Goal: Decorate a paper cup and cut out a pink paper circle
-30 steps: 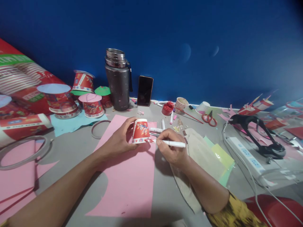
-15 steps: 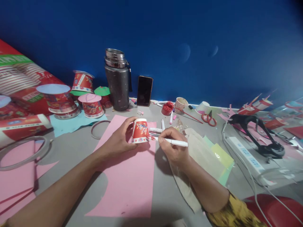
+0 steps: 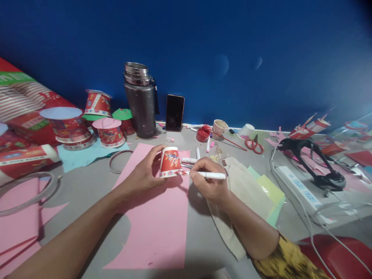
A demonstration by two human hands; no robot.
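Observation:
My left hand (image 3: 147, 170) grips a red-and-white paper cup (image 3: 171, 162) turned upside down, thumb at its lower rim and fingers behind it. The cup is held above a sheet of pink paper (image 3: 162, 228). In my right hand (image 3: 209, 184) is a white marker (image 3: 213, 175), lying nearly level with its tip end towards the cup's patterned lower band. Whether the tip touches the cup I cannot make out. Other white markers (image 3: 190, 160) lie on the table just behind the right hand's fingers.
At the back stand a dark flask (image 3: 141, 104) and a phone (image 3: 174, 112). Decorated cups (image 3: 110, 136) stand at left. Scissors (image 3: 254, 145), a beige cloth (image 3: 247, 193), a power strip (image 3: 299, 186) and a black headset-like frame (image 3: 314, 162) are at right.
The view has shifted slightly, so most things sit a little further left and lower. Both hands keep their hold on the cup and the marker.

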